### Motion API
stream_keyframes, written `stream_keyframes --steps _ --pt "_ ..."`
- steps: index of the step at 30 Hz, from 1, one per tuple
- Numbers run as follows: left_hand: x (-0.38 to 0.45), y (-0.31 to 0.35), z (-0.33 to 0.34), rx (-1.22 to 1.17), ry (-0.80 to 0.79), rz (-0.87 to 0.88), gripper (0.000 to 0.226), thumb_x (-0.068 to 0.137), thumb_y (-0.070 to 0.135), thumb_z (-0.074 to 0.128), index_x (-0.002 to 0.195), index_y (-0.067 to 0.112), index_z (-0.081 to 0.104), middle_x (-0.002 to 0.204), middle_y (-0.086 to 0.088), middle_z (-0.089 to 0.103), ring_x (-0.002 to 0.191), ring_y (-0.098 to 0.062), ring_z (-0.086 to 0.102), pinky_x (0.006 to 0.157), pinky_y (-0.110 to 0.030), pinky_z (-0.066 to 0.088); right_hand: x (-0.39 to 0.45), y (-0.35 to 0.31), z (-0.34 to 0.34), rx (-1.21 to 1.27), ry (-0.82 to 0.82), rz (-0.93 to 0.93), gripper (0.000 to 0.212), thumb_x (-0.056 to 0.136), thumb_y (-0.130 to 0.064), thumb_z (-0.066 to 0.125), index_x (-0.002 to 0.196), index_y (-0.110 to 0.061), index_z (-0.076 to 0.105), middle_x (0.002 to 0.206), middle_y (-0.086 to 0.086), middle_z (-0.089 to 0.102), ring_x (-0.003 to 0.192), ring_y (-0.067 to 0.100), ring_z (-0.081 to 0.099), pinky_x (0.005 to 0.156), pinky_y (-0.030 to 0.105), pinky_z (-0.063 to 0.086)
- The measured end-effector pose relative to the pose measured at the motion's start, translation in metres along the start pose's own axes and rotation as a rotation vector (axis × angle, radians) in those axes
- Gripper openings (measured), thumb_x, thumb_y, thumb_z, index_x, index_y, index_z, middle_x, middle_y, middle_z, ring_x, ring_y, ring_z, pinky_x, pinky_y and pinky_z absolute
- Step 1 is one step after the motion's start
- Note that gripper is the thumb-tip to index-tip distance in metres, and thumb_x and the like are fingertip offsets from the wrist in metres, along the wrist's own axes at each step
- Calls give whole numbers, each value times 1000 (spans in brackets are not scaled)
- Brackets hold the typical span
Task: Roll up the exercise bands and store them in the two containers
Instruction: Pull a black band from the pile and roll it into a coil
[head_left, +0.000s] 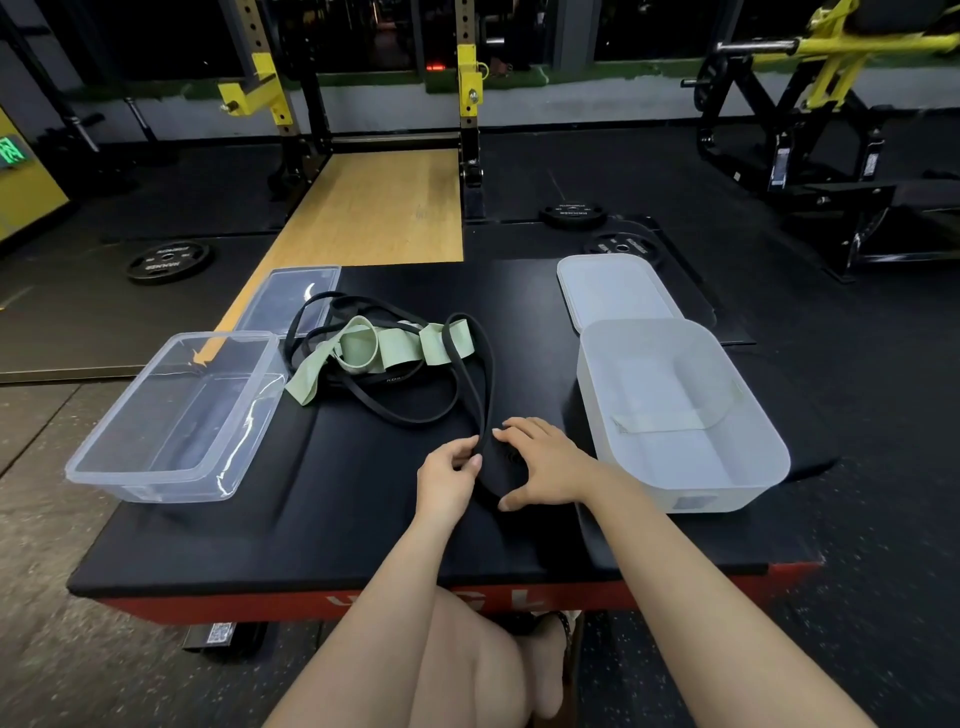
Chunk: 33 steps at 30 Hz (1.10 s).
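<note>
The left hand (451, 464) is pinching the black band (470, 374) while the right hand (545, 462) — fingers spread — is cupping its coil (at six o'clock); keeping tension should tighten the roll.

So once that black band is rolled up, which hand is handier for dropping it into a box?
Probably the right hand. It lies beside the frosted white container, while the left hand pinches the black band and the clear container sits farther off.
</note>
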<state>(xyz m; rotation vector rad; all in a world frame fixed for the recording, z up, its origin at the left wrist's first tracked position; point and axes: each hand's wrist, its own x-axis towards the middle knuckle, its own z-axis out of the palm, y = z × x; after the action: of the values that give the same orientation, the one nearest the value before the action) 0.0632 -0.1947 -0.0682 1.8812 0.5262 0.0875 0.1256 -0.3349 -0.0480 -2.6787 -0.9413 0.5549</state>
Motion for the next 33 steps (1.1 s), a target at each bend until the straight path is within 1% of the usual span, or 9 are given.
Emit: stream_keyframes --steps 4,7,11,15,20,22,27,30,33 --pt "1 2 2 0 29 -19 32 90 5 58 120 11 62 114 -5 66 98 -8 56 92 -17 40 1 -12 6 60 33 106 92 77 -51 64 150 -23 15 158 -3 11 146 27 -2 117 52 5" --pt "4 5 0 -14 14 -60 32 89 2 57 119 11 63 111 -4 66 103 -12 58 91 -18 41 5 -24 8 66 120 181 78 87 -53 48 151 -26 11 154 2 20 144 31 7 114 59 2" --pt "15 11 -8 -24 -73 -141 38 84 -7 54 117 10 64 109 -7 66 105 -19 59 90 -26 46 10 -33 13 86 189 269 70 93 -53 38 151 -23 13 154 6 23 144 31 10 115 54 -2" --pt "23 15 -17 23 -194 -171 47 81 -14 48 119 9 62 102 -6 62 90 -16 55 69 -20 46 10 -33 17 94 204 298 74 94 -57 37 149 -11 19 157 4 19 147 28 -1 116 50 -5" --pt "27 16 -19 107 -200 -132 44 79 -11 55 116 11 64 105 -4 66 87 -13 56 65 -18 47 7 -36 13 38 176 324 72 94 -59 32 149 -15 21 160 2 10 147 29 -6 114 56 -8" --pt "29 19 -19 146 -209 -135 43 79 -11 55 115 12 65 109 -5 66 90 -12 56 70 -20 47 2 -38 13 1 178 345 73 93 -62 31 150 -20 19 160 2 5 147 30 -6 115 57 -5" --pt "37 26 -22 190 -256 -172 32 81 1 68 110 13 66 110 -4 67 95 -13 58 56 -18 46 -7 -43 16 85 159 388 82 84 -66 44 151 -28 17 160 3 4 146 34 -3 114 57 12" --pt "40 28 -22 192 -262 -175 32 80 2 70 110 13 66 109 -5 68 97 -13 59 57 -19 47 -4 -45 17 84 178 422 85 80 -66 53 148 -27 21 157 4 12 144 36 5 110 57 24" --pt "41 27 -22 220 -284 -169 31 80 6 70 110 16 66 109 -2 67 98 -13 57 57 -20 45 1 -53 22 31 257 450 72 82 -59 54 140 -23 30 151 6 22 140 39 14 105 57 29"
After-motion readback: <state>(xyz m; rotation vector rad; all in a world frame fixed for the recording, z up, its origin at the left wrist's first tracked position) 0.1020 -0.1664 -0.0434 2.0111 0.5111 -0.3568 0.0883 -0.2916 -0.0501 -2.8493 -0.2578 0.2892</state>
